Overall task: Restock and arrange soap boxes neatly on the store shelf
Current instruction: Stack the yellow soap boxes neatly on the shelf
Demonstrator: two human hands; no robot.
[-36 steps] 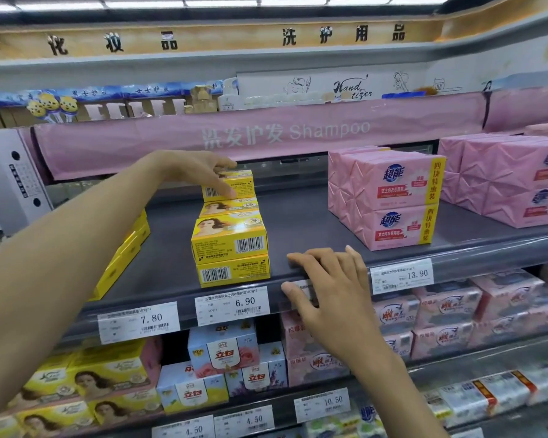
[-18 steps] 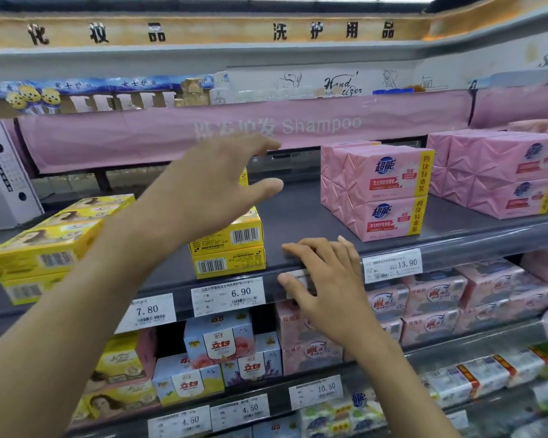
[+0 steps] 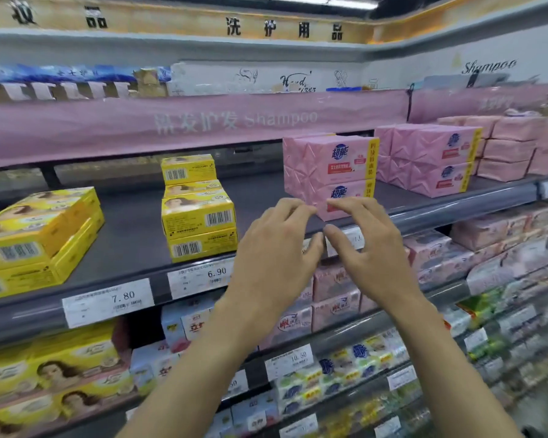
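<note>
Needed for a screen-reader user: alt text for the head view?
The left hand and right hand, both empty, hover side by side at a store shelf before stacked pink soap packs; yellow soap boxes stand stacked further left.

Left hand [image 3: 276,248] and right hand [image 3: 366,245] raised side by side, fingers loosely curled, thumbs nearly touching, holding nothing.

The right hand [image 3: 372,251] covers most of the price tag [image 3: 355,237] at 3 o'clock, its figures unreadable; with the left hand [image 3: 274,251] it hides the lower pink soap pack's [image 3: 345,192] bottom edge; yellow soap boxes [image 3: 29,241] at 9 o'clock are cut by the picture's edge; lower-shelf goods [image 3: 503,311] at 4 o'clock are blurred; the 7.80 tag's [image 3: 108,306] fine print is too small.
</note>
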